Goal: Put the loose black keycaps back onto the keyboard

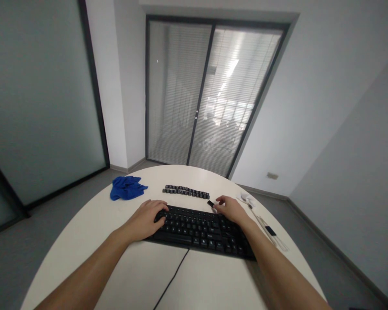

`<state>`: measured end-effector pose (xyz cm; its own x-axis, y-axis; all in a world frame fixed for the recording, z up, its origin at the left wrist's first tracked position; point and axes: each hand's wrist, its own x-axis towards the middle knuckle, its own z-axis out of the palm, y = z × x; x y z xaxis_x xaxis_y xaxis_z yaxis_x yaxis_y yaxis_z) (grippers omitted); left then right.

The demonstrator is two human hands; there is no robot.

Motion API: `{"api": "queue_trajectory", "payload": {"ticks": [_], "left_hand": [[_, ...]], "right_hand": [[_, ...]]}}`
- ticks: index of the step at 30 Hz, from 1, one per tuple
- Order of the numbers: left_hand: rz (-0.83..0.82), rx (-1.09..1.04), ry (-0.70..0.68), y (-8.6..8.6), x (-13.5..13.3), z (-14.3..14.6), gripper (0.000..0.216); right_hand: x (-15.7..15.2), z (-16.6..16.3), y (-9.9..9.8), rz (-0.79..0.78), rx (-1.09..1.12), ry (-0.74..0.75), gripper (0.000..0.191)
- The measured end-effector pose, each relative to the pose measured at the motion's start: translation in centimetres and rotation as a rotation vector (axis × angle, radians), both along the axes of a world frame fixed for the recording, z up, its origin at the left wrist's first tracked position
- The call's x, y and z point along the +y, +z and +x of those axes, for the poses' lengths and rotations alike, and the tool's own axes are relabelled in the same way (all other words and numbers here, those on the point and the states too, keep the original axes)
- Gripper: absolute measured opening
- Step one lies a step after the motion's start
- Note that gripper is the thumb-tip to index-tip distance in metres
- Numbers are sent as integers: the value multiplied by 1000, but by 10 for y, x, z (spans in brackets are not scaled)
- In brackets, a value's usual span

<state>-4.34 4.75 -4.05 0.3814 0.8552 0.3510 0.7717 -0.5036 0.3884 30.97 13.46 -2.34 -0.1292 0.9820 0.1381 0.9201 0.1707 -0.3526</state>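
Observation:
A black keyboard (pixel 187 226) lies on the table in front of me, keys up. My left hand (pixel 148 217) grips its left end, thumb over the keys and fingers at the far edge. By the keyboard's far edge, toward the right, my right hand (pixel 229 207) has its thumb and fingers curled at a small dark piece with a pale end (pixel 211 203); its exact kind is too small to tell. Two rows of loose black keycaps (pixel 186 191) lie beyond the keyboard. The right forearm hides part of the keyboard's right end.
A crumpled blue cloth (pixel 127 188) lies at the far left of the round white table (pixel 84 241). Pale slender tools (pixel 263 224), one with a dark part, lie along the right edge beside white bits (pixel 245 198). A black cable (pixel 172 279) runs from the keyboard toward me.

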Motion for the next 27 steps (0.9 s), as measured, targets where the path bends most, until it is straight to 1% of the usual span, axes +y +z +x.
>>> {"api": "queue_trajectory", "payload": {"ticks": [3,7,11,15,20,22,24,27], "left_hand": [[5,-6,-4,-1,0,-1,25],[4,-3,-3,-1,0,-1,25],[-1,6,-5,0,0,-1,25],[5,1,-9,0,0,-1,26],[6,-1,-15,-1,1,0,25],[5,-1,-16,-1,1,0,25],[5,0,-16,0,1,1,24],[6,2,-12,1,0,2,24]], "right_hand": [[8,-6,-1,-23,-29,-25,35],[10,-10,0,-63,-40,-29,20],[5,-5,4,-52,-27,-28,18],[-8,6,12,-24,-1,-9,18],[-38,12,29,39,79,110,18],[-52,10,34,69,66,202,18],[-62,7,38,121,-16,278,15],[-70,3,37,176,-166,378,14]]}}
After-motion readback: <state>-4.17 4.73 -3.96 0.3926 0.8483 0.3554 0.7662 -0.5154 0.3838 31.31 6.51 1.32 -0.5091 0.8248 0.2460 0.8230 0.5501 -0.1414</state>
